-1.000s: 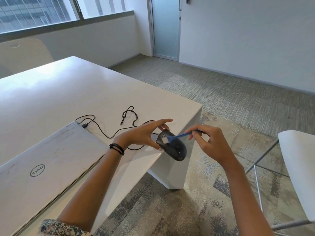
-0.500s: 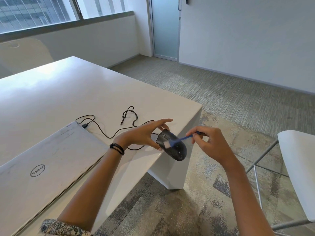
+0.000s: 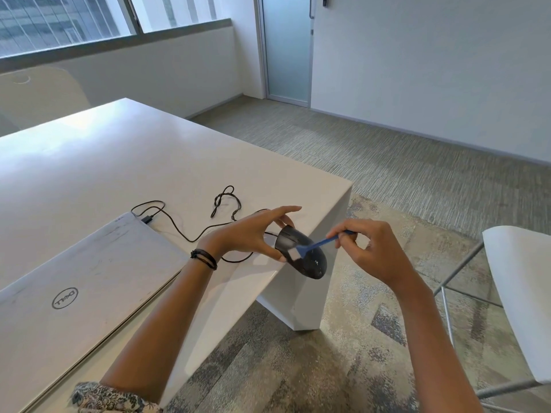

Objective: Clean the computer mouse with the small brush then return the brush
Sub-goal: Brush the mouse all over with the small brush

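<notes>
A black wired computer mouse is held up off the table's near corner, its top speckled with pale dust. My left hand grips it from the left side, thumb below and fingers over its front end. My right hand pinches the thin blue handle of a small brush. The brush's white bristle head rests on the mouse's left upper surface. The mouse's black cable trails back across the table in loops.
A closed silver laptop lies on the white table at the left, its cable plugged in at the far corner. A white chair with metal legs stands at the right. Carpeted floor lies below the hands.
The brush head has slid down and left across the mouse's top, from near its front end to its left side. My right hand followed slightly; my left hand and the mouse held still.
</notes>
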Demonstrator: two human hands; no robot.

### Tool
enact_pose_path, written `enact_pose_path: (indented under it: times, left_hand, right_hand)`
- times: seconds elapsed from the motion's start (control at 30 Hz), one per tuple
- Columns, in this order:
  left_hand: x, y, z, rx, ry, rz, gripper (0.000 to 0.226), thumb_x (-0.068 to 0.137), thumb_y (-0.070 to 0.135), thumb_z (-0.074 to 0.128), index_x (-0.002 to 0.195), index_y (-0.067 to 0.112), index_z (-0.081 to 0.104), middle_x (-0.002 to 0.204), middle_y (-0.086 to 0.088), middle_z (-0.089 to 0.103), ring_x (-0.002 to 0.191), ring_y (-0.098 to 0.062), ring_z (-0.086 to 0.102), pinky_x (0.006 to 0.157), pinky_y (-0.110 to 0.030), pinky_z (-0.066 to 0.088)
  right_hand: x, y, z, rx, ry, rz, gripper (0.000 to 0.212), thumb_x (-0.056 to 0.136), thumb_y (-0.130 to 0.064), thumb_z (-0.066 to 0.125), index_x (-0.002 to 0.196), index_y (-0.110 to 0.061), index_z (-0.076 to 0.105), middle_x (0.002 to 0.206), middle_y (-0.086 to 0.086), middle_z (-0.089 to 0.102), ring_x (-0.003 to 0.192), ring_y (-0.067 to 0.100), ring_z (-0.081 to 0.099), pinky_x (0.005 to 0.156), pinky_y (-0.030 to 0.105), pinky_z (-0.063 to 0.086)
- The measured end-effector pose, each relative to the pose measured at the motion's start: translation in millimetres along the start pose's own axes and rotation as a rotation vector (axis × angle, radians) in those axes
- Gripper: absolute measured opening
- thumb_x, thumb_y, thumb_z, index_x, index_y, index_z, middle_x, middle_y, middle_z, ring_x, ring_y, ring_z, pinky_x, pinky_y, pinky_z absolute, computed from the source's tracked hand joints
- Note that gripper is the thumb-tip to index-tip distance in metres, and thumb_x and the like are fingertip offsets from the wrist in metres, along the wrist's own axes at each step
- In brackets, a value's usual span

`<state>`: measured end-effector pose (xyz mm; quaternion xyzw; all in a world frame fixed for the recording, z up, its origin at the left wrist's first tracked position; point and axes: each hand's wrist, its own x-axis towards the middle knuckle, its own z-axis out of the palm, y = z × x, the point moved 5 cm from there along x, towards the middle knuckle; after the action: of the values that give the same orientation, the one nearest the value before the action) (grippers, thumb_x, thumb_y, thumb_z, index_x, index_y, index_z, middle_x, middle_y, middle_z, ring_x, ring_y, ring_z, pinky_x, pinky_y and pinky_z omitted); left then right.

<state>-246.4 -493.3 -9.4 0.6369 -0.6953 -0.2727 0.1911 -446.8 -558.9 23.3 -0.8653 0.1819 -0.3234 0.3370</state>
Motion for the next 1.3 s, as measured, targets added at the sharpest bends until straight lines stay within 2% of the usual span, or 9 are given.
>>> enact_pose_path:
  times: [0.1, 0.37, 0.43, 0.53, 0.6, 0.8, 1.03, 1.13, 1.3]
  left_hand:
    - [-1, 0, 0, 0.004, 0.01, -0.005, 0.094, 0.07, 0.031, 0.08, 0.143, 0.03, 0.022, 0.114, 0.014, 0.052, 0.11, 0.012, 0.042, 0.096, -0.009, 0.026]
    - [-1, 2, -1, 0.002, 0.014, 0.003, 0.094, 0.069, 0.03, 0.08, 0.143, 0.028, 0.022, 0.115, 0.01, 0.054, 0.111, 0.002, 0.046, 0.097, -0.013, 0.027]
    - [-1, 2, -1, -0.003, 0.01, 0.004, 0.094, 0.069, 0.029, 0.081, 0.143, 0.027, 0.023, 0.115, 0.011, 0.053, 0.109, 0.008, 0.045, 0.095, -0.008, 0.028]
    - [-1, 3, -1, -0.007, 0.002, 0.007, 0.095, 0.069, 0.027, 0.081, 0.144, 0.025, 0.022, 0.115, 0.011, 0.052, 0.112, 0.0, 0.046, 0.099, -0.015, 0.028]
    - [-1, 3, -1, -0.004, 0.001, 0.009, 0.095, 0.069, 0.026, 0.081, 0.144, 0.025, 0.022, 0.115, 0.01, 0.052, 0.114, -0.005, 0.045, 0.101, -0.021, 0.029]
    - [-1, 2, 0, -0.005, -0.01, 0.013, 0.095, 0.068, 0.026, 0.081, 0.143, 0.025, 0.023, 0.116, 0.011, 0.051, 0.116, -0.006, 0.045, 0.104, -0.026, 0.03]
    - [0, 1, 1, 0.006, -0.016, 0.019, 0.095, 0.069, 0.025, 0.081, 0.144, 0.025, 0.022, 0.115, 0.016, 0.049, 0.114, -0.001, 0.043, 0.098, -0.009, 0.025]
    - [0, 0, 0, 0.01, -0.013, 0.016, 0.094, 0.07, 0.024, 0.08, 0.143, 0.026, 0.022, 0.115, 0.019, 0.049, 0.11, 0.012, 0.041, 0.096, -0.004, 0.023]
    - [1, -4, 1, 0.004, -0.028, 0.006, 0.092, 0.071, 0.025, 0.079, 0.142, 0.029, 0.02, 0.116, 0.022, 0.047, 0.112, 0.014, 0.039, 0.099, -0.01, 0.023]
  right_hand:
    - [-2, 1, -1, -0.002, -0.009, 0.011, 0.021, 0.078, -0.015, 0.048, 0.07, -0.014, 0.068, 0.059, 0.005, 0.062, 0.06, 0.019, 0.054, 0.057, 0.035, 0.046]
    - [-2, -3, 0, -0.016, -0.028, -0.018, 0.021, 0.08, -0.011, 0.049, 0.073, -0.013, 0.069, 0.06, 0.004, 0.063, 0.058, 0.019, 0.055, 0.058, 0.035, 0.047]
    - [-3, -1, -2, -0.016, 0.005, -0.009, 0.02, 0.081, -0.009, 0.051, 0.076, -0.014, 0.07, 0.062, 0.001, 0.064, 0.061, 0.018, 0.057, 0.06, 0.032, 0.049]
    - [-6, 6, -7, -0.005, 0.027, 0.036, 0.022, 0.079, -0.008, 0.05, 0.073, -0.016, 0.069, 0.06, -0.011, 0.063, 0.062, 0.014, 0.058, 0.061, 0.028, 0.05]
    - [-7, 12, -9, -0.011, 0.012, 0.073, 0.022, 0.078, -0.007, 0.05, 0.069, -0.015, 0.068, 0.065, -0.01, 0.063, 0.061, 0.014, 0.057, 0.06, 0.029, 0.049]
    - [-13, 16, -12, 0.029, 0.028, 0.111, 0.024, 0.085, 0.006, 0.054, 0.082, -0.008, 0.072, 0.065, -0.005, 0.065, 0.062, 0.001, 0.059, 0.06, 0.009, 0.042]
    - [-16, 19, -11, 0.057, 0.011, 0.161, 0.026, 0.085, 0.006, 0.053, 0.08, -0.01, 0.073, 0.063, -0.005, 0.065, 0.061, 0.001, 0.058, 0.061, 0.009, 0.042]
    - [-18, 21, -12, 0.068, 0.024, 0.191, 0.026, 0.085, 0.005, 0.053, 0.079, -0.011, 0.073, 0.062, -0.003, 0.065, 0.059, 0.003, 0.057, 0.059, 0.011, 0.042]
    - [-19, 25, -16, 0.058, 0.045, 0.218, 0.028, 0.084, 0.005, 0.053, 0.074, -0.014, 0.072, 0.058, -0.002, 0.063, 0.057, 0.006, 0.056, 0.052, 0.012, 0.039]
